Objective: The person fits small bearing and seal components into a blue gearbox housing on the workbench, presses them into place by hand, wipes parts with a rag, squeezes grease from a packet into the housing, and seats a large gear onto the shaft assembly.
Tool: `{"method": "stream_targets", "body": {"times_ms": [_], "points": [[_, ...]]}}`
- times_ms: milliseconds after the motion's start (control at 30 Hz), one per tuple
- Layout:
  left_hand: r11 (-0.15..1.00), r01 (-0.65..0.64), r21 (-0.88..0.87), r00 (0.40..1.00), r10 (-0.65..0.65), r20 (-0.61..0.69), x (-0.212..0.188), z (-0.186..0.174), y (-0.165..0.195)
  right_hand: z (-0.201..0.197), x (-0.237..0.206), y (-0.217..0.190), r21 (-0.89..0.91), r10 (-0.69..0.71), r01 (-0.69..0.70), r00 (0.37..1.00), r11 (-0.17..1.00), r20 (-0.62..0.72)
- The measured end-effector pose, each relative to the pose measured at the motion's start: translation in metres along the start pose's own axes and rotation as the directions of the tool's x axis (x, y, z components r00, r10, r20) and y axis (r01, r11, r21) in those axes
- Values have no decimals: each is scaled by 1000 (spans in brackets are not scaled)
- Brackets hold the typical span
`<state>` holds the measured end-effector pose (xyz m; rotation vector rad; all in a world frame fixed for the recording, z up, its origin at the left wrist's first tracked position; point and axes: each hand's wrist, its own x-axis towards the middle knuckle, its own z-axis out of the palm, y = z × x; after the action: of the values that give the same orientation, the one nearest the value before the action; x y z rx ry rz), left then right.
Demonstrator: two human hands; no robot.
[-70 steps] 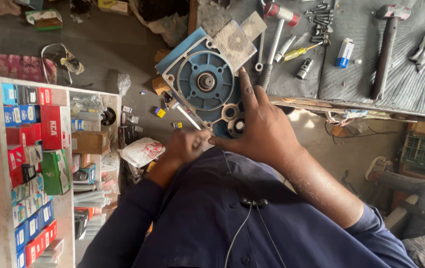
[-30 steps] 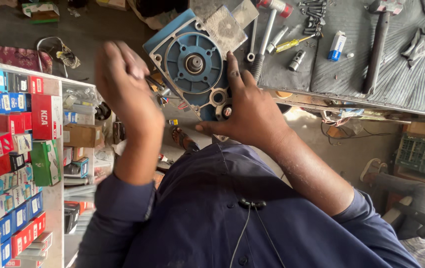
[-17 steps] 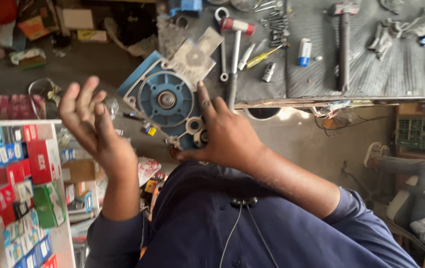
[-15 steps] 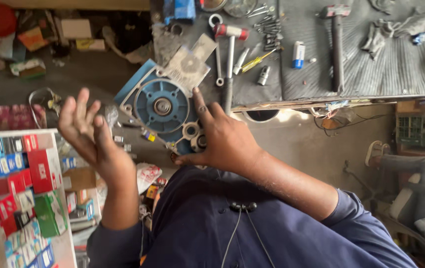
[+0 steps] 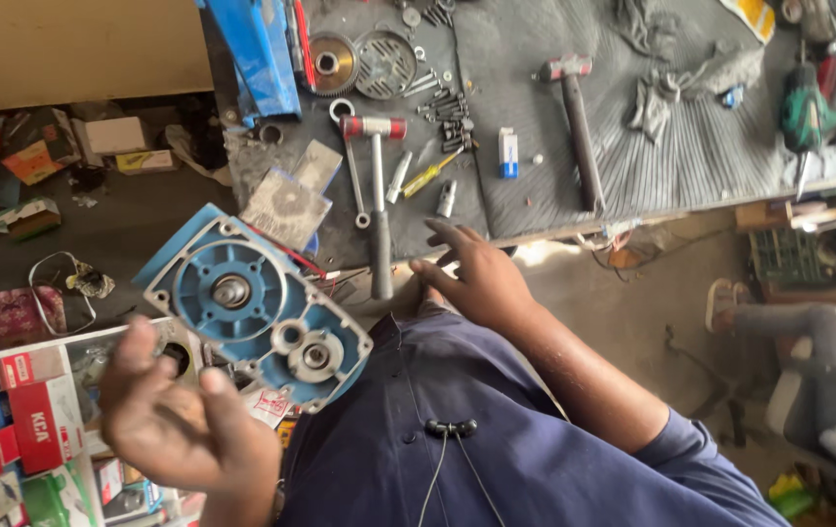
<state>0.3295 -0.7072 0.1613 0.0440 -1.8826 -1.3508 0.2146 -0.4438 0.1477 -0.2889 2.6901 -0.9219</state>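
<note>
While your left hand [image 5: 169,420] hovers spread, gripping nothing, the blue gearbox housing [image 5: 257,312] sits just beside its fingertips, on your lap, not clearly touched. Your right hand [image 5: 476,278] is loosely spread at the worktop [image 5: 535,185] edge, grip empty, near the red-headed hammer [image 5: 376,195]. Shelf [image 5: 8,420] at left holds red and blue boxes. Open floor lies right of your arm.

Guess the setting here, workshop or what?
Likely a small mechanical repair workshop. A workbench carries hammers, a screwdriver and loose gears; a blue gearbox housing sits by the left hand, with boxed spare parts shelved nearby.
</note>
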Motion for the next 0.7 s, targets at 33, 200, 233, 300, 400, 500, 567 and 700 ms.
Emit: {"method": "stream_targets", "body": {"times_ms": [33,200,233,300,400,500,567,700], "points": [[999,-35,23,999,34,26,0,20,12,-15,10,19,9,26,-27,1000,1000,6],[984,-160,82,964,138,226,12,151,55,-101,56,111,9,93,-93,995,996,-20],[979,-174,107,955,141,260,16,179,59,-118,66,128,5,108,-108,994,994,-25],[968,-198,153,934,139,329,24,235,62,-152,85,163,1,70,-70,995,998,-67],[969,-89,229,911,-14,413,28,325,46,-186,112,216,-27,-16,13,992,1000,-123],[952,3,306,900,-135,413,41,421,12,-220,137,264,-159,-84,58,982,986,-166],[920,-31,390,896,-147,420,61,476,-12,-234,151,288,-297,-303,229,925,927,-231],[775,-173,608,915,-103,391,119,563,-45,-254,167,328,-405,-370,257,900,878,-232]]}}
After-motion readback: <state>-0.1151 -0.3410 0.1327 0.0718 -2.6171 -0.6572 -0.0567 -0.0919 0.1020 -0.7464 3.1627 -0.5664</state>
